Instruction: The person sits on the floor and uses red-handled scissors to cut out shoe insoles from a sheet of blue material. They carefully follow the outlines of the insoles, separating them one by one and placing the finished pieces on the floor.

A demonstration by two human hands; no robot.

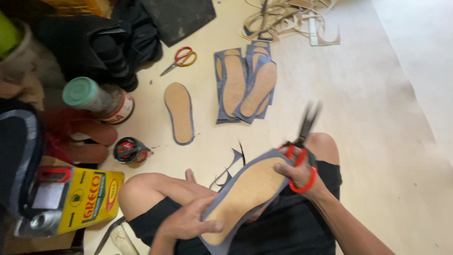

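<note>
My left hand (186,221) grips the near end of a tan shoe insole with a grey-blue border (247,191), held over my lap. My right hand (299,172) is closed in the handles of red-handled scissors (304,137), whose blurred dark blades point up and away at the insole's far end. Thin dark trimmed strips (231,167) lie on the floor just beyond the insole. My bare knees show to either side of it.
A trimmed insole (180,112) lies on the floor ahead, beside a stack of untrimmed ones (245,85). Second scissors (181,59), a green-capped jar (96,99), a small round tin (128,150), a yellow adhesive can (78,200) and cut-out scraps (288,21) surround me.
</note>
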